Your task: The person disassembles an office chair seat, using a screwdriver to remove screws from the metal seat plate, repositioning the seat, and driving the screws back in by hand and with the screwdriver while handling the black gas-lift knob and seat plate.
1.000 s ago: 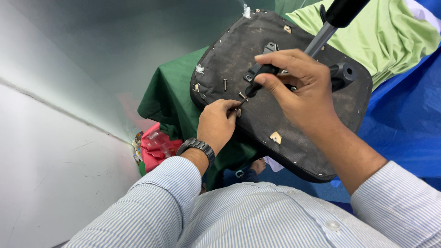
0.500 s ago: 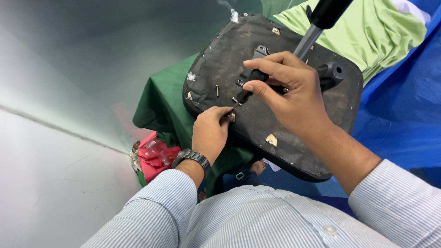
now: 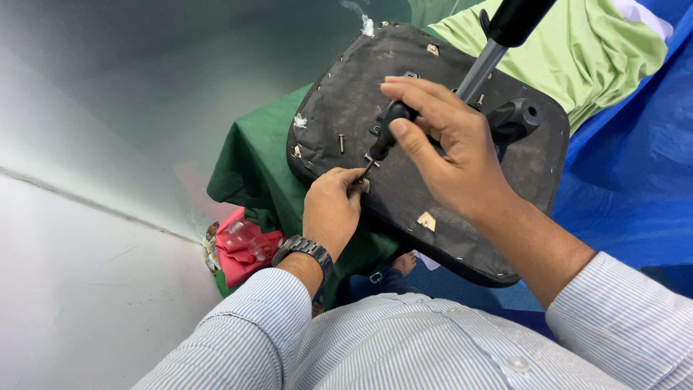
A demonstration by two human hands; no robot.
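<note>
While two hands (image 3: 404, 173) work one screwdriver (image 3: 382, 141), one loose screw (image 3: 341, 143) nearby.

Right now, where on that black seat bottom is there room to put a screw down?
Bare fabric lies on the seat underside above the loose screw, and near the lower edge beside the tan tag. The middle is crowded: left hand, right hand, screwdriver.

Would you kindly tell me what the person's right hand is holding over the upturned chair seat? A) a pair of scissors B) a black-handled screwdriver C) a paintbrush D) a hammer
B: the right hand grips a black-handled screwdriver, its tip down at the screw that the left hand pinches against the chair seat.
</note>
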